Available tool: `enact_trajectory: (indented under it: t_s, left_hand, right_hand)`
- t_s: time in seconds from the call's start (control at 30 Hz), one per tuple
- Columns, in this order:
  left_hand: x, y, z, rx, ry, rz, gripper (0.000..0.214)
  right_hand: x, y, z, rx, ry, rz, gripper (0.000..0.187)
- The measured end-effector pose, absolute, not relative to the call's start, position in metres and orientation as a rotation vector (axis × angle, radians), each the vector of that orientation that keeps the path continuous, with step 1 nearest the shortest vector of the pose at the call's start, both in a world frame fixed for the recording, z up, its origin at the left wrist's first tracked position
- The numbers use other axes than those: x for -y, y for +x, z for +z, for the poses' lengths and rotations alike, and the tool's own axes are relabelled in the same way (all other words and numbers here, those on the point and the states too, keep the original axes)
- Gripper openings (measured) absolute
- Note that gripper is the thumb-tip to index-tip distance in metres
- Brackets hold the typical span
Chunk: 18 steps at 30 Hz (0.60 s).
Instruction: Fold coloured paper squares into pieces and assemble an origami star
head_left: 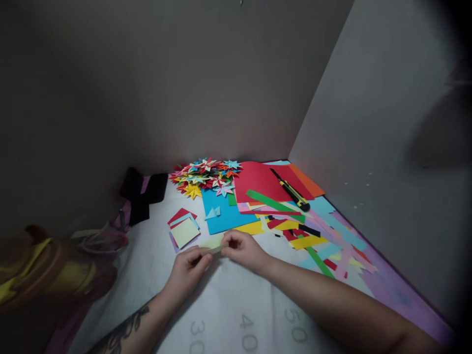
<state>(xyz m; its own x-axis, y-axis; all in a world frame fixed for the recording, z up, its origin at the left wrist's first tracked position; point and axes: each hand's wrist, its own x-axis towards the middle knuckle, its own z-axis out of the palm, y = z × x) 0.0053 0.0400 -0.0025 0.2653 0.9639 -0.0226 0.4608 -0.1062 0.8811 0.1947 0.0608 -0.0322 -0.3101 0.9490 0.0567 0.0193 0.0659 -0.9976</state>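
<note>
Between my two hands is a pale yellow-green piece of paper [214, 242], with a fold along its near edge. My left hand [189, 268] pinches its left end between thumb and fingers. At the right end my right hand [243, 250] grips it the same way. Just beyond my left hand lies a small stack of square papers [185, 232], pale yellow on top, with red, light blue and purple edges showing. A small folded light blue paper piece [213, 213] rests on a blue sheet [224, 219] past my hands.
Many folded paper stars [202, 177] are heaped at the back. A yellow-black utility knife [291, 190] lies on red paper [254, 179]. Coloured paper strips [324, 246] scatter to the right. A dark object [142, 196] and blurred terracotta-like pot [47, 270] stand left; walls rise behind and right.
</note>
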Motion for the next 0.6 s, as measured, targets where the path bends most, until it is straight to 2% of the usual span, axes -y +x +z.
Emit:
enact_trajectory:
  t_s: [0.13, 0.47, 0.6]
  left_hand:
    - [-0.041, 0.005, -0.004, -1.314, 1.736, 0.763, 0.025]
    - [-0.043, 0.005, -0.005, -1.288, 1.731, 0.813, 0.022]
    - [-0.045, 0.002, -0.014, -1.269, 1.681, 0.96, 0.02]
  right_hand:
    - [-0.06, 0.194, -0.032, 1.592, -1.051, 1.242, 0.006]
    - [-0.065, 0.192, -0.042, 1.503, -1.091, 1.252, 0.009]
    - [-0.065, 0.19, -0.039, 1.484, -1.084, 1.238, 0.013]
